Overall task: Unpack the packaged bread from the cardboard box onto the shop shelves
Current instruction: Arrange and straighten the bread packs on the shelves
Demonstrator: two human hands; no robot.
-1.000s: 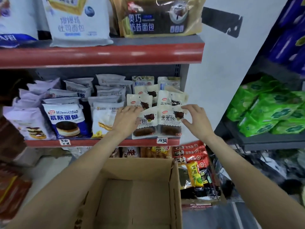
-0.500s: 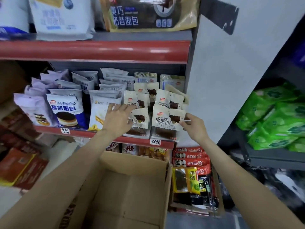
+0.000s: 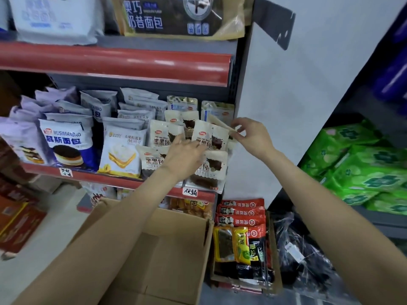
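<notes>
Several white packets of dark bread (image 3: 154,160) stand in rows at the right end of the middle shelf (image 3: 92,175). My left hand (image 3: 185,155) lies flat against the front packets, fingers spread and touching a second-row packet (image 3: 207,137). My right hand (image 3: 251,135) pinches the top corner of a tilted packet (image 3: 220,124) at the row's right end. The open cardboard box (image 3: 167,256) sits on the floor below my arms, and its visible inside is bare.
Blue, purple and yellow bread bags (image 3: 66,144) fill the shelf's left part. Big bags (image 3: 180,16) lie on the upper red-edged shelf (image 3: 114,62). A carton of red and yellow snack packs (image 3: 242,236) stands right of the box. Green packs (image 3: 365,170) fill the right-hand rack.
Both hands have risen from the front packets to the row behind. My right hand now pinches the tilted packet's corner. The view has shifted down and to the left.
</notes>
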